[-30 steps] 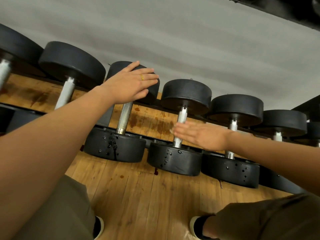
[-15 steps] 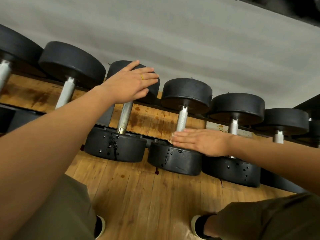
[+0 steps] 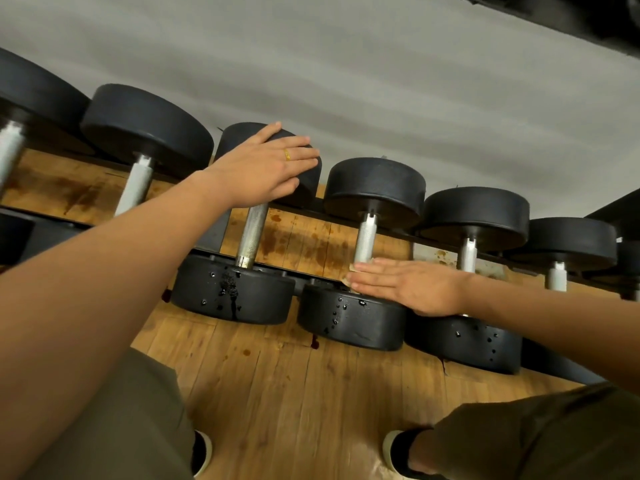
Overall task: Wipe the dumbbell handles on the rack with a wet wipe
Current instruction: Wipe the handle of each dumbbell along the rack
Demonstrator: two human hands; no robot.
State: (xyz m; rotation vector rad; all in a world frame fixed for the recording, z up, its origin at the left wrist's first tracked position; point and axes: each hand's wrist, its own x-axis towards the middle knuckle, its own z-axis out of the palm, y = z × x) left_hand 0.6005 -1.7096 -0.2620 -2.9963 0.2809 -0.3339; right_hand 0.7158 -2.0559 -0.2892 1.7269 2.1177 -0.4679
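A row of black dumbbells with silver handles lies across a low dark rack (image 3: 346, 208) over a wooden floor. My left hand (image 3: 263, 168), with a gold ring, rests flat with straight fingers on the far head of one dumbbell, above its knurled handle (image 3: 251, 237). My right hand (image 3: 408, 284) lies flat, fingers straight, at the near end of the neighbouring dumbbell's handle (image 3: 366, 242). A small pale edge of the wet wipe (image 3: 349, 274) shows under its fingertips, against the handle's base.
More dumbbells (image 3: 467, 251) continue to the right and to the left (image 3: 136, 188) on the rack. A grey wall rises behind. My knees and shoes (image 3: 393, 448) stand on the stained wooden floor (image 3: 294, 393) close to the near dumbbell heads.
My right hand slid down the handle towards its near end and lies flatter over the near head. My left hand stayed on the far head.
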